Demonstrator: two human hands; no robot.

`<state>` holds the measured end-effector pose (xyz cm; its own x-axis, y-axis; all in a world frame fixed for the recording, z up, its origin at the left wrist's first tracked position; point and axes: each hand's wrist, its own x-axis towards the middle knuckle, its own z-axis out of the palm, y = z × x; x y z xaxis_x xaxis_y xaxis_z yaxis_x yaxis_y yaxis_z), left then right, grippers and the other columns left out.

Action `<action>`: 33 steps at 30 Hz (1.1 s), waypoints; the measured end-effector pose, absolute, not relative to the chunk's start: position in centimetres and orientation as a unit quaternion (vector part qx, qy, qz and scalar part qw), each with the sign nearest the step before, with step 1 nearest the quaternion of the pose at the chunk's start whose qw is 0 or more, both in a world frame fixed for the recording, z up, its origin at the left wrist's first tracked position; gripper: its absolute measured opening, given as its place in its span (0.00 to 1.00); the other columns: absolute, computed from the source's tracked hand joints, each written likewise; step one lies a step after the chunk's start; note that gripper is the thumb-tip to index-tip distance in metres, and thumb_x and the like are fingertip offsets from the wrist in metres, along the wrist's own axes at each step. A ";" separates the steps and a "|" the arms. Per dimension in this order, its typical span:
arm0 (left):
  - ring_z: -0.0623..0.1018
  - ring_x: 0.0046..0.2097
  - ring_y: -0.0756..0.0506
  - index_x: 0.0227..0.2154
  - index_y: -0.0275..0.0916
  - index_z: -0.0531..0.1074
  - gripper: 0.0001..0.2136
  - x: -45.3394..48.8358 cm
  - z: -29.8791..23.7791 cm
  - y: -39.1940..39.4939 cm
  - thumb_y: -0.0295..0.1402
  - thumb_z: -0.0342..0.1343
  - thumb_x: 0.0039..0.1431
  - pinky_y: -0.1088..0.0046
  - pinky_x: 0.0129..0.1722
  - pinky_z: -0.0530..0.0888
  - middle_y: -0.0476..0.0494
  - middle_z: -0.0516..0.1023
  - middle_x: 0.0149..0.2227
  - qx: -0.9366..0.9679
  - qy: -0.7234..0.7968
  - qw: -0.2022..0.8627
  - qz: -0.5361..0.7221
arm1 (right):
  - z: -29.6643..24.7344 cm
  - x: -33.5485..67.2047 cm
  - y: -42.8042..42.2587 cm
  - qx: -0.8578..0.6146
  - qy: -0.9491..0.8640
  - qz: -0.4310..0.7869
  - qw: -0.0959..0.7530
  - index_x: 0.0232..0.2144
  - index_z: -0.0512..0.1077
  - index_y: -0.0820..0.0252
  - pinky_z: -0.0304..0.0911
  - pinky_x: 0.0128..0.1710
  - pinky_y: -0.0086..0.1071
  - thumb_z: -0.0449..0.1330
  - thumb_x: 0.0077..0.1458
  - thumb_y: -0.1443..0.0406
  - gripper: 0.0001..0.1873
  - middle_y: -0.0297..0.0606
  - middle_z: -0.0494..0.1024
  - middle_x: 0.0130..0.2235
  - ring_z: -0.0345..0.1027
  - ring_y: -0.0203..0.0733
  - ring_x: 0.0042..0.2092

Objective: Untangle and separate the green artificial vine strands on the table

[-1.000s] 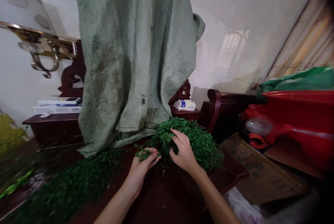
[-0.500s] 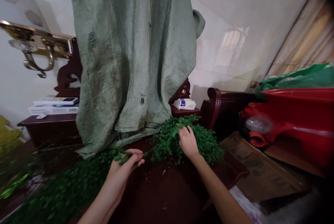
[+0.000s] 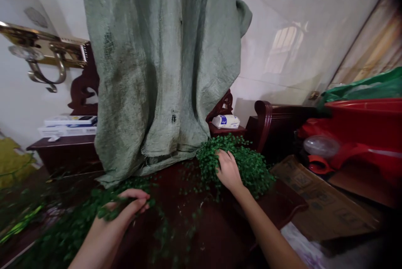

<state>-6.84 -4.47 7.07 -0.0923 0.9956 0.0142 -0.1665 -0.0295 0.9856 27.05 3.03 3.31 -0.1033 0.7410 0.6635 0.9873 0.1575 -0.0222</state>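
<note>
My left hand [image 3: 121,210] is closed around a strand of small green artificial leaves [image 3: 108,211], low on the left above the dark wooden table [image 3: 204,235]. A long trail of the same greenery [image 3: 56,239] lies under and left of it. My right hand [image 3: 228,170] rests with its fingers laid flat on a rounded heap of green leaves [image 3: 251,168] at the table's far right. A tall grey-green woven sack [image 3: 163,64] stands just behind both hands.
Red plastic tubs [image 3: 361,135] and a cardboard sheet [image 3: 320,193] fill the right side. A dark carved wooden chair arm [image 3: 265,122] stands behind the heap, with a white tissue pack [image 3: 225,121] on a ledge. Flat boxes [image 3: 67,124] lie on a side table at left.
My left hand has drawn a strand of leaves away from the heap, leftward and toward me. My right hand has shifted to the top of the heap and stays pressed there.
</note>
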 end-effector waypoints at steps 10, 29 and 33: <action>0.71 0.38 0.47 0.32 0.40 0.74 0.11 -4.2 6.2 -2.5 0.40 0.65 0.49 0.76 0.36 0.69 0.48 0.73 0.36 0.505 0.372 0.591 0.508 | 3.1 25.1 -1.6 -0.590 -0.645 -0.217 0.435 0.48 0.68 0.62 0.61 0.55 0.47 0.52 0.55 0.68 0.18 0.49 0.73 0.52 0.65 0.52 0.55; 0.69 0.35 0.48 0.32 0.36 0.76 0.18 -3.6 2.9 0.0 0.22 0.52 0.33 0.76 0.33 0.65 0.47 0.75 0.33 0.478 0.319 0.686 0.446 | 0.3 19.9 -5.5 -0.543 -0.739 -0.156 0.367 0.42 0.70 0.59 0.52 0.56 0.48 0.57 0.58 0.66 0.09 0.43 0.74 0.45 0.67 0.47 0.48; 0.73 0.39 0.46 0.41 0.40 0.74 0.26 -3.6 2.9 -0.3 0.21 0.52 0.32 0.72 0.38 0.69 0.46 0.75 0.40 0.462 0.296 0.713 0.437 | 0.3 19.4 -5.7 -0.535 -0.744 -0.179 0.357 0.40 0.71 0.60 0.58 0.51 0.45 0.53 0.60 0.68 0.08 0.45 0.75 0.44 0.67 0.48 0.47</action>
<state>-3.56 -0.27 2.88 0.4437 0.8960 -0.0174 -0.3492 0.1907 0.9174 19.37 -5.72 0.30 -0.1723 0.6688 0.7232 0.9248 0.3627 -0.1151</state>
